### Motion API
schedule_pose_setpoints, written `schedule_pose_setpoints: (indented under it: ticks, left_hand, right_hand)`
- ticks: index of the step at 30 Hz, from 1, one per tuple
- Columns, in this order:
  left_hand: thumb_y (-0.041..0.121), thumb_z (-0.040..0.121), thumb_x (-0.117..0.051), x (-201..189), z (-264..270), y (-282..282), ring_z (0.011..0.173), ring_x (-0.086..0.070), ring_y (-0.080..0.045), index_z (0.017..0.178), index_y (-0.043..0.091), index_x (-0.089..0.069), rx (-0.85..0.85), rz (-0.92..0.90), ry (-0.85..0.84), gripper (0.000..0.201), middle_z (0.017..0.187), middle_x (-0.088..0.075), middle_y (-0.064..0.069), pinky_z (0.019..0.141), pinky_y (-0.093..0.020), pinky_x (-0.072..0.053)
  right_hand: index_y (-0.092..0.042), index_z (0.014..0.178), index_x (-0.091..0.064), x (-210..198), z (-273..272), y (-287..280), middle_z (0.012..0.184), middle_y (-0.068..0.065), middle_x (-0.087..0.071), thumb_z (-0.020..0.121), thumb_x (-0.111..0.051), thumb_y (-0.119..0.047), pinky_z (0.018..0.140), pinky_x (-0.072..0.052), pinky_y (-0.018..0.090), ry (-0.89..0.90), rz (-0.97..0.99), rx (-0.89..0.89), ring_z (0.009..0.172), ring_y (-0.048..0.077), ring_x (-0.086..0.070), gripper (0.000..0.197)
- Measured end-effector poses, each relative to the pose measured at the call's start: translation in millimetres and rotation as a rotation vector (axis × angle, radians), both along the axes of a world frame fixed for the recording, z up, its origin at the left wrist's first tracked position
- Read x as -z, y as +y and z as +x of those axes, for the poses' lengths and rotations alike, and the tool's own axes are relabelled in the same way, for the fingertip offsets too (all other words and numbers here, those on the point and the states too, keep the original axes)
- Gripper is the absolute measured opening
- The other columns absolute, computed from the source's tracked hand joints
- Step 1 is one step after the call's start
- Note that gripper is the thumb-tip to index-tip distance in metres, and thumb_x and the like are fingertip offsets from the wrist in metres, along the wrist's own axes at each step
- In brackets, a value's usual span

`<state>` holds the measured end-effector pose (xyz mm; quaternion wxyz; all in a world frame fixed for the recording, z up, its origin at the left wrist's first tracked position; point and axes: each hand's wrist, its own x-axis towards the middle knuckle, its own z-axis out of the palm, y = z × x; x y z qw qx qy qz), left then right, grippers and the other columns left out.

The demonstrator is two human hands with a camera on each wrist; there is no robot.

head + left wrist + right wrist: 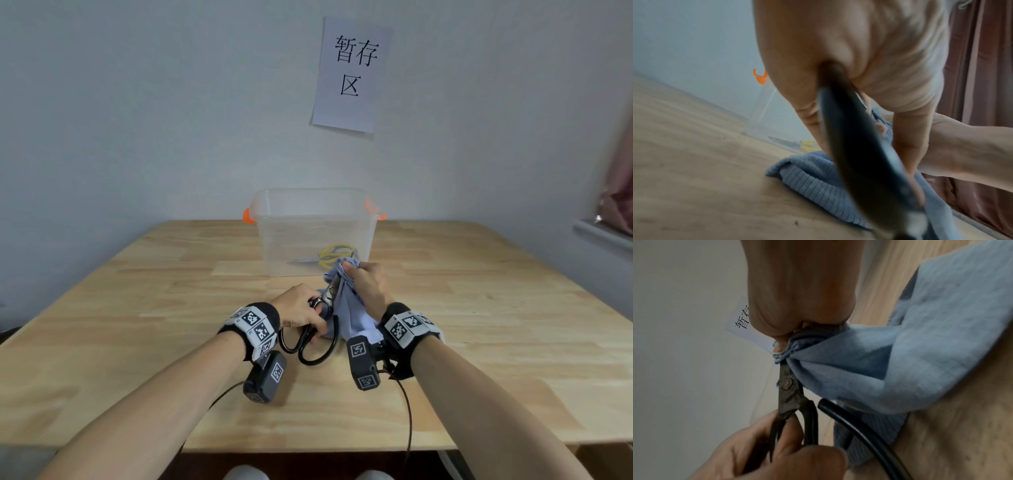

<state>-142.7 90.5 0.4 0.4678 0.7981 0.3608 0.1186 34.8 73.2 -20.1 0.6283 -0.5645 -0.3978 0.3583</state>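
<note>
Black iron scissors (320, 320) with big loop handles lie tilted over the wooden table (137, 308). My left hand (301, 310) grips them where the handles meet the pivot (787, 383). A light blue cloth (346, 308) is bunched around the blades. My right hand (364, 282) pinches the cloth over the blade tips, which are hidden inside it. In the right wrist view the cloth (910, 345) fans out from the pinch and the scissors (789, 402) run down to the left hand (781, 456). The left wrist view shows a blurred black handle (857, 146) over the cloth (818, 177).
A clear plastic box (313, 229) with orange latches stands just behind my hands; yellow-handled scissors (334, 255) lie inside it. A paper sign (352, 73) hangs on the wall. A pinkish curtain (616, 192) is at the far right. A cable (407, 418) trails off the table's front edge.
</note>
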Motion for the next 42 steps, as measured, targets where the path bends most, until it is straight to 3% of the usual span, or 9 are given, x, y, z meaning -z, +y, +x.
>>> schedule_pose_setpoints:
  ticks: [8, 12, 15, 18, 21, 31, 35, 38, 42]
  left_hand:
    - [-0.012, 0.068, -0.077, -3, -5, 2, 0.057, -0.063, -0.033, 0.062, 0.011, -0.040, 0.005, 0.014, 0.034, 0.044, 0.068, -0.053, -0.020, 0.056, -0.038, -0.055]
    - [-0.011, 0.065, -0.077, -3, -6, 2, 0.055, -0.063, -0.031, 0.060, 0.012, -0.040, 0.012, 0.045, 0.037, 0.044, 0.066, -0.053, -0.018, 0.053, -0.031, -0.049]
    - [-0.010, 0.066, -0.078, -4, -7, 4, 0.054, -0.063, -0.030, 0.061, 0.012, -0.042, 0.008, 0.039, 0.043, 0.043, 0.063, -0.055, -0.016, 0.050, -0.027, -0.048]
    - [-0.007, 0.065, -0.080, -4, -8, 6, 0.055, -0.064, -0.030, 0.061, 0.013, -0.044, -0.003, 0.052, 0.077, 0.041, 0.058, -0.057, -0.013, 0.051, -0.027, -0.047]
    - [-0.006, 0.065, -0.079, -4, -10, 6, 0.057, -0.065, -0.032, 0.060, 0.015, -0.042, 0.002, 0.045, 0.087, 0.043, 0.063, -0.056, -0.015, 0.052, -0.030, -0.047]
    - [-0.011, 0.071, -0.077, -3, -12, 4, 0.050, -0.064, -0.029, 0.065, 0.012, -0.040, 0.023, -0.028, 0.080, 0.044, 0.060, -0.053, -0.013, 0.045, -0.028, -0.050]
    - [-0.011, 0.072, -0.078, 2, -13, 6, 0.048, -0.064, -0.026, 0.065, 0.011, -0.041, -0.022, -0.053, 0.059, 0.044, 0.058, -0.051, -0.009, 0.044, -0.031, -0.054]
    - [-0.013, 0.073, -0.076, 2, -14, 8, 0.048, -0.063, -0.026, 0.066, 0.011, -0.039, -0.018, -0.094, 0.046, 0.044, 0.058, -0.051, -0.012, 0.047, -0.034, -0.057]
    - [-0.014, 0.073, -0.075, 4, -19, 9, 0.048, -0.064, -0.028, 0.063, 0.012, -0.040, -0.046, -0.109, 0.016, 0.045, 0.056, -0.052, -0.012, 0.048, -0.034, -0.056]
  right_hand:
    - [0.003, 0.080, -0.074, 6, -2, 12, 0.085, 0.028, -0.071, 0.079, -0.070, -0.035, 0.080, -0.058, 0.056, -0.025, 0.004, 0.098, 0.085, 0.035, -0.072, 0.038]
    - [0.000, 0.078, -0.071, -2, -10, 12, 0.074, 0.013, -0.070, 0.091, -0.064, -0.017, 0.070, -0.057, 0.035, -0.020, 0.033, 0.114, 0.077, 0.028, -0.070, 0.022]
    - [-0.007, 0.069, -0.070, -3, -10, 18, 0.069, 0.011, -0.068, 0.090, -0.063, -0.016, 0.069, -0.055, 0.036, -0.041, 0.038, 0.143, 0.073, 0.026, -0.067, 0.025]
    - [-0.004, 0.070, -0.072, 0, -12, 24, 0.072, 0.018, -0.068, 0.084, -0.066, -0.024, 0.072, -0.057, 0.045, -0.035, 0.023, 0.158, 0.075, 0.031, -0.068, 0.025]
    - [0.000, 0.069, -0.067, -1, -12, 24, 0.068, 0.015, -0.064, 0.090, -0.062, -0.012, 0.064, -0.053, 0.033, -0.017, 0.032, 0.153, 0.068, 0.025, -0.064, 0.024]
    - [-0.006, 0.063, -0.056, 3, -3, 35, 0.064, 0.012, -0.051, 0.089, -0.057, -0.006, 0.059, -0.039, 0.034, 0.023, 0.013, 0.197, 0.065, 0.024, -0.050, 0.026]
    - [-0.005, 0.074, -0.058, 4, 2, 39, 0.070, 0.015, -0.048, 0.087, -0.058, -0.009, 0.062, -0.037, 0.036, 0.010, -0.001, 0.188, 0.067, 0.025, -0.046, 0.013]
    - [0.010, 0.074, -0.056, 7, 10, 45, 0.069, 0.023, -0.046, 0.078, -0.059, -0.022, 0.063, -0.037, 0.035, 0.017, -0.036, 0.207, 0.069, 0.023, -0.045, 0.032]
    - [-0.007, 0.069, -0.051, -4, 18, 36, 0.063, 0.011, -0.041, 0.087, -0.059, -0.016, 0.057, -0.033, 0.032, 0.011, -0.041, 0.222, 0.061, 0.020, -0.039, 0.022]
